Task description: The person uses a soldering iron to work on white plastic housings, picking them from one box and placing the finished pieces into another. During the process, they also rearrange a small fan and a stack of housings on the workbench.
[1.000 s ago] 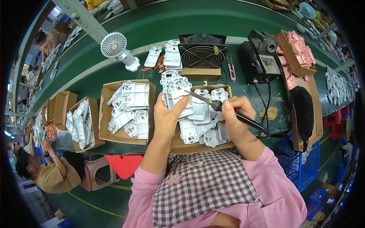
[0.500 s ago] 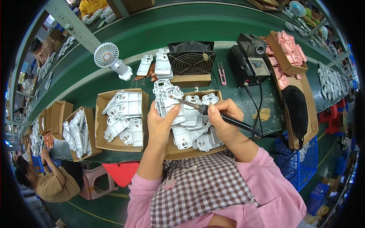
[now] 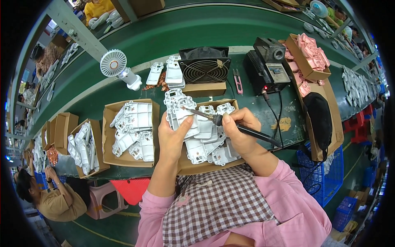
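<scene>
Casing, white, is found in the left hand, raised over the near carton of similar casings. Left fingers are wrapped round its lower part, thumb laid across the upper face; whether they grip one casing or several cannot be made out. Right hand has its fingers pinched about the handle of the iron, whose tip points at a small copper-coloured spot on the casing. Contact between tip and casing cannot be confirmed.

Handling, as judged: the casing looks like thin moulded plastic, hence light and fairly stiff, with smooth faces liable to slip. Small lugs and cut-outs at its edges appear the most fragile portion and should not bear the squeeze. Best hold is low on the broad sides, well apart from the iron's metal end, which should be presumed hot.

Surroundings: a second carton of casings sits to the left on the worktop; a black fan stands beyond the hands, with pink-handled snips beside it and a black station further right
</scene>
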Demonstrator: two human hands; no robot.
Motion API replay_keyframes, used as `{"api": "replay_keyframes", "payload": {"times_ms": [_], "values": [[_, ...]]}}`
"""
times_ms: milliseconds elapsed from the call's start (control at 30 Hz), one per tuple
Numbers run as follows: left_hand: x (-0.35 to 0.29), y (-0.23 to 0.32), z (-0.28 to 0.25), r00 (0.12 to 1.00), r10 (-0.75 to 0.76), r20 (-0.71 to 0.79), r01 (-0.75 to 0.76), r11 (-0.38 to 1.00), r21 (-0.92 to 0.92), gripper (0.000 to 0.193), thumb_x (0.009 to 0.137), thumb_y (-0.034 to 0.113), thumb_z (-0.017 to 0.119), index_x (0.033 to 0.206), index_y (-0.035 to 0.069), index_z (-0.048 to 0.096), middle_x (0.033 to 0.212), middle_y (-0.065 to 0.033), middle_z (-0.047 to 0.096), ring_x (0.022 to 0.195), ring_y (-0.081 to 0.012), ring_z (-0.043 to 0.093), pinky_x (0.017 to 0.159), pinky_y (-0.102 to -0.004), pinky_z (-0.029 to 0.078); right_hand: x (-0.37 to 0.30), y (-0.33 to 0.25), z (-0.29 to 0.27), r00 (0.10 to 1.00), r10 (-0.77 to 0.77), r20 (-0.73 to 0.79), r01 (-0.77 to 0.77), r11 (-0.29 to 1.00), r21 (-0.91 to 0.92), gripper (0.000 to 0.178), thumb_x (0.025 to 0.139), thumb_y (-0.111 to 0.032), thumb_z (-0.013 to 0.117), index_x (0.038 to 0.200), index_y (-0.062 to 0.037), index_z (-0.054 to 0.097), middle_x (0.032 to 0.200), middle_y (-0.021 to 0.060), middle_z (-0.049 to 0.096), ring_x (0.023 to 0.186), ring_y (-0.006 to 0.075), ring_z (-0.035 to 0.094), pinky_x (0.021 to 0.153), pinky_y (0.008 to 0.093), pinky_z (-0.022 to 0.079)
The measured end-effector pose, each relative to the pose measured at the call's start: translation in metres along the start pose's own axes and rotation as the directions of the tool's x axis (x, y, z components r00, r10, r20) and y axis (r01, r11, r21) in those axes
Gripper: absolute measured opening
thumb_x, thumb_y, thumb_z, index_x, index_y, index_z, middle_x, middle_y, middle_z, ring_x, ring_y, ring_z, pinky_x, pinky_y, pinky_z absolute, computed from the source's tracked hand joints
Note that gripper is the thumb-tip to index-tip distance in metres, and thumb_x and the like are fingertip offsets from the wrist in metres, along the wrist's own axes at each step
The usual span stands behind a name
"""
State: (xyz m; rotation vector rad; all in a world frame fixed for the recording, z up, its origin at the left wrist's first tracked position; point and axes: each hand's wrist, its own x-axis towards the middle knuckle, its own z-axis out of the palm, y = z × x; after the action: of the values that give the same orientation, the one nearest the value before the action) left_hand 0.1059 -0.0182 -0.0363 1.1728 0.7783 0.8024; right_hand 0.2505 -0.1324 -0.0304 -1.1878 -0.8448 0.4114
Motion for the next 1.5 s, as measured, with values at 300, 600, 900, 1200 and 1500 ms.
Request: {"api": "replay_keyframes", "payload": {"times_ms": [300, 600, 900, 1200, 1500], "values": [[0.0003, -0.0032, -0.0023, 1.0, -0.012, 0.014, 0.012, 0.999, 0.042, 0.042, 0.082, 0.012, 0.072, 0.116, -0.003, 0.052, 0.105, -0.0087, 0.063, 0.092, -0.0129, 0.06, 0.083, -0.0273, 0.048, 0.0002, 0.0001, 0.0007, 0.999, -0.028, -0.024, 0.03, 0.998, 0.054, 0.018, 0.086, -0.01, 0.069, 0.077, -0.0012, 0.056, 0.067, 0.0015, 0.06, 0.058, 0.0026, 0.05, 0.049, 0.02, 0.04], [-0.0007, -0.0027, -0.0015, 0.999, -0.008, 0.037, 0.006, 0.999, 0.053, 0.044, 0.081, 0.012, 0.073, 0.117, -0.003, 0.051, 0.105, -0.0087, 0.063, 0.092, -0.0125, 0.059, 0.082, -0.0271, 0.048, 0.0006, 0.0011, 0.0013, 1.0, -0.026, 0.002, 0.026, 0.999, 0.033, 0.017, 0.085, -0.01, 0.07, 0.078, -0.0019, 0.057, 0.067, 0.0012, 0.061, 0.058, 0.0021, 0.05, 0.049, 0.0191, 0.04], [-0.0004, -0.0037, -0.0018, 1.0, -0.006, 0.031, 0.005, 0.999, 0.036, 0.045, 0.081, 0.011, 0.073, 0.117, -0.003, 0.051, 0.105, -0.0092, 0.063, 0.092, -0.0124, 0.059, 0.082, -0.0269, 0.048, 0.0012, 0.0037, 0.0016, 1.0, -0.029, -0.006, 0.029, 1.0, 0.012, 0.016, 0.085, -0.009, 0.069, 0.077, -0.0019, 0.057, 0.066, 0.0009, 0.061, 0.057, 0.0019, 0.05, 0.048, 0.0191, 0.039], [0.0, -0.0017, 0.0, 0.998, -0.031, 0.059, 0.04, 0.988, -0.149, 0.049, 0.078, 0.007, 0.074, 0.119, 0.001, 0.048, 0.107, -0.0091, 0.062, 0.094, -0.0157, 0.061, 0.084, -0.0293, 0.05, -0.0025, 0.0008, -0.0054, 0.999, -0.017, -0.042, 0.026, 0.973, 0.227, 0.014, 0.086, -0.002, 0.063, 0.08, -0.0015, 0.05, 0.072, 0.0053, 0.058, 0.062, 0.0065, 0.05, 0.055, 0.0224, 0.042], [0.0001, -0.0023, -0.0012, 0.994, -0.055, 0.099, 0.078, 0.965, -0.251, 0.057, 0.082, 0.014, 0.074, 0.128, 0.001, 0.042, 0.116, -0.0088, 0.058, 0.103, -0.015, 0.057, 0.091, -0.0293, 0.046, -0.0037, 0.0008, -0.0073, 0.993, -0.114, -0.038, 0.119, 0.966, 0.229, 0.013, 0.087, 0.0, 0.061, 0.082, -0.0022, 0.05, 0.072, 0.0065, 0.059, 0.061, 0.0074, 0.05, 0.055, 0.0228, 0.042]]}}
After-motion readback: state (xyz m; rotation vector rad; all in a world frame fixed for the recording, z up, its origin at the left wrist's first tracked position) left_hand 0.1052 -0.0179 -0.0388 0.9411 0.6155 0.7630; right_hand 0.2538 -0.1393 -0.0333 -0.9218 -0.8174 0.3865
